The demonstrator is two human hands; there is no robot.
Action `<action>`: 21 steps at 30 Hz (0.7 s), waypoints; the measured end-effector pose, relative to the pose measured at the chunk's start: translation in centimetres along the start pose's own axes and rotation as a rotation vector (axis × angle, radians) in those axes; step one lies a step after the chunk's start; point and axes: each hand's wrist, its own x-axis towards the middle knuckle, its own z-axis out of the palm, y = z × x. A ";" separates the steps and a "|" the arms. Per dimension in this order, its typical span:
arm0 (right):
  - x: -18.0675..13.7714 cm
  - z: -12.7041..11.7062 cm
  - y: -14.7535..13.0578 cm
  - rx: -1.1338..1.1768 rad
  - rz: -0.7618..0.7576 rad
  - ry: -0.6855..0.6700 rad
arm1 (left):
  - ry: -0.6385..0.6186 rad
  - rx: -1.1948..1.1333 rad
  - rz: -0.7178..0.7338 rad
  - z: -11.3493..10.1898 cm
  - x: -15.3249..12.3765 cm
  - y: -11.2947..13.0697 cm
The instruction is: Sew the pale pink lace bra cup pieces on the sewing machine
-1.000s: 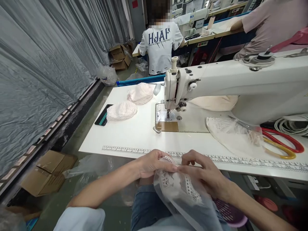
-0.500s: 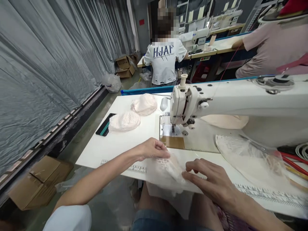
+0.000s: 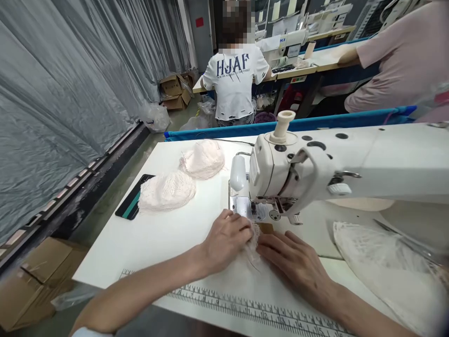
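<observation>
My left hand [image 3: 227, 238] and my right hand [image 3: 293, 262] rest on the white table [image 3: 168, 234] just in front of the sewing machine's needle plate [image 3: 245, 209]. Between them lies a small piece of pale lace fabric [image 3: 253, 238]. The left hand's fingers curl onto it and pinch its edge. The right hand lies flat on the cloth with fingers stretched toward the left hand. The white sewing machine head [image 3: 298, 173] hangs right above the lace.
Two heaps of pink lace pieces [image 3: 167, 196] [image 3: 203, 159] lie at the table's left, by a dark phone [image 3: 133, 203]. A clear bag of lace [image 3: 382, 262] sits at the right. A ruler strip [image 3: 245, 306] runs along the front edge. Two people work at benches behind.
Both hands have carried the lace piece from my lap up onto the table and forward to the machine's needle plate. The view has moved closer to the machine.
</observation>
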 end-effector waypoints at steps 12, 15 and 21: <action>0.3 0.7 1.7 -0.309 0.079 -0.016 | 0.038 -0.217 -0.112 -0.2 3.5 -3.2; 0.5 0.8 2.0 -0.393 0.105 -0.014 | 0.032 -0.284 -0.078 0.8 4.5 -4.8; 0.6 1.0 2.0 -0.451 0.126 -0.047 | 0.019 -0.274 -0.044 1.4 5.4 -6.2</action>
